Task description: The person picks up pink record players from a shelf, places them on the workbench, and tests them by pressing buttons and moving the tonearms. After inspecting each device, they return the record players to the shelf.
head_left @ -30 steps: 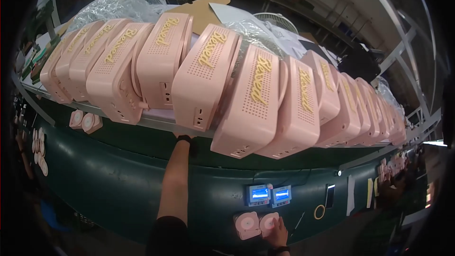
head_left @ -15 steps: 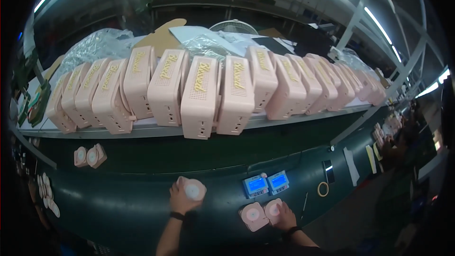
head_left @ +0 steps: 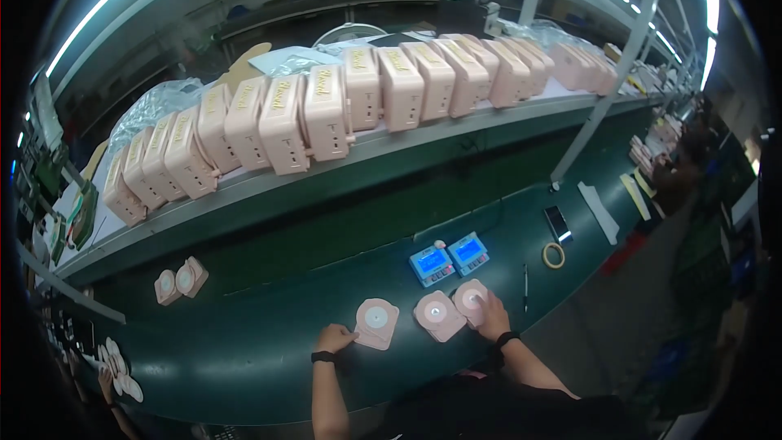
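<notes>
Three flat pink casings, each with a round pale disc on its face, lie in a row on the green table. At the left casing, my left hand pinches the lower left edge with its fingertips. The middle casing lies between my hands, touching the one to its right. My right hand is closed around the right side of the right casing, its fingers reaching over the face; some fingertips are hidden. Just beyond stand two small blue meters with lit screens, a left meter and a right meter.
A long row of pink boxes with gold lettering lines the raised shelf. Two more pink casings sit at left. Rightward are a pen, tape ring and phone. Another person's hand is near white discs.
My left hand has brought its casing rightward and set it beside the others. My right hand stays on the right casing. The whole view has shifted and tilted.
</notes>
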Tool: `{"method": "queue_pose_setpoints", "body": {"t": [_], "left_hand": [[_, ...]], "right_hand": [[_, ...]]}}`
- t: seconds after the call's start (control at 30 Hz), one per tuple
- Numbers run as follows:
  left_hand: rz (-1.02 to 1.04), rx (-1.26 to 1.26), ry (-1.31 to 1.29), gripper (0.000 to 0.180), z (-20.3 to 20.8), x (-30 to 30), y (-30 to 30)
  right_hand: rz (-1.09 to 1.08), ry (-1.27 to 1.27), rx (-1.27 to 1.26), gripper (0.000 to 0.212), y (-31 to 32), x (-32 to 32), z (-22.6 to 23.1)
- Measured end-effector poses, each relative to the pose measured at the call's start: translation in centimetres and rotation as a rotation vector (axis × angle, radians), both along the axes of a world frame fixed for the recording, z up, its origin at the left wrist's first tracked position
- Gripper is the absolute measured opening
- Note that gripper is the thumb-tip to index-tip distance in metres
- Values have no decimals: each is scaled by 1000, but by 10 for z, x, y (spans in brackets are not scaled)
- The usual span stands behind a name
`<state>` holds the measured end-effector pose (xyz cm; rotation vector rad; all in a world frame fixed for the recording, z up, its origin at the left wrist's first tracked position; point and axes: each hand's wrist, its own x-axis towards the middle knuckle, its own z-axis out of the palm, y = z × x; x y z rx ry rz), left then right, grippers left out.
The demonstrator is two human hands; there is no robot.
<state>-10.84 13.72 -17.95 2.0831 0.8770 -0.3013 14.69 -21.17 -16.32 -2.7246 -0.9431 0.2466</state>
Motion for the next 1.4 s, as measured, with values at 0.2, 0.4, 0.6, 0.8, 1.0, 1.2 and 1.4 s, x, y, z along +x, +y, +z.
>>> {"method": "queue_pose_setpoints", "body": {"t": [0.2,0.4,0.6,0.8,1.0,1.2,1.4], "left_hand": [[-42,-223,-34,42,-34,3,-70],[23,-256,-70,40,-43,20,-116],[-3,-266,-45,41,-23,28,-121],[-100,-251,-22,45,-32,42,-119],[-162,-209,-50,46,-48,66,-125],[-142,-147,-4,42,-23,98,-164],[-135,-205,-55,39,-36,109,-171]], "right_hand": [[-51,7,59,78,-4,-13,1],[-24,10,110,77,-6,-15,2],[-85,6,128,77,-13,-10,1],[-220,-17,141,76,-22,3,1],[-239,-26,185,75,-25,25,-4],[-173,-12,284,73,-55,49,-12],[-94,-72,310,77,-75,74,-26]]}}
